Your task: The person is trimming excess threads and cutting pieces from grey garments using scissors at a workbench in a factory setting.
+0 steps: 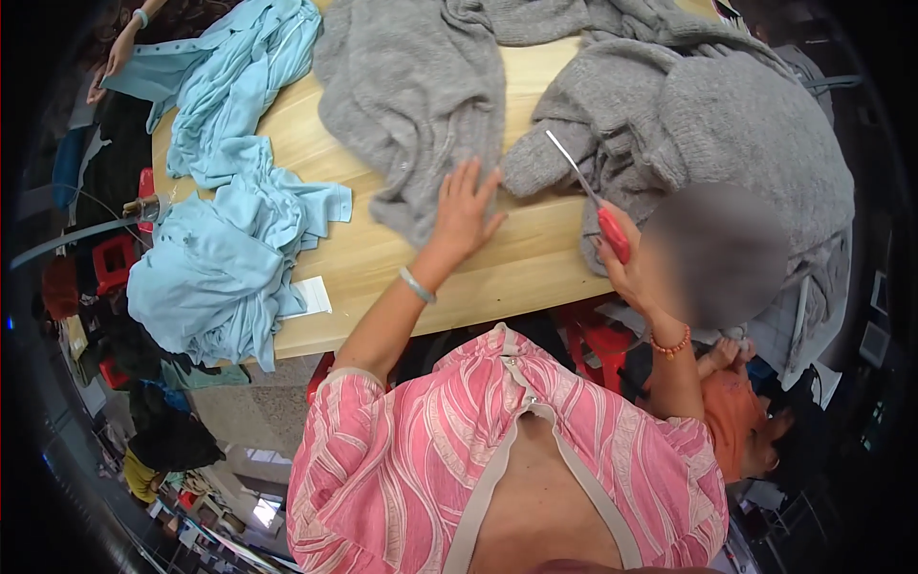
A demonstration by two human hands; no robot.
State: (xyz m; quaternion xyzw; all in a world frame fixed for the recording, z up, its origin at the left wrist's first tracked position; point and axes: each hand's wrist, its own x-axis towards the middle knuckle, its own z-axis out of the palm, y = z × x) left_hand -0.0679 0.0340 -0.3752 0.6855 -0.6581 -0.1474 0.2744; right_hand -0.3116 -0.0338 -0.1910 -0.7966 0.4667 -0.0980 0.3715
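My left hand lies with fingers spread on the lower end of a grey knitted garment stretched across the wooden table. In my right hand is a red-handled tool with a long, slim metal shaft pointing up and to the left. Its exact kind is unclear. The shaft tip is raised in front of a heap of grey knitwear on the right, and I cannot tell whether it touches the heap. A blurred round patch covers part of that heap beside my right wrist.
Light blue buttoned garments pile along the table's left side, with a white paper tag beside them. At the far left, another person's hand holds a blue garment. Someone in orange is at the lower right. Red stools stand below the table edge.
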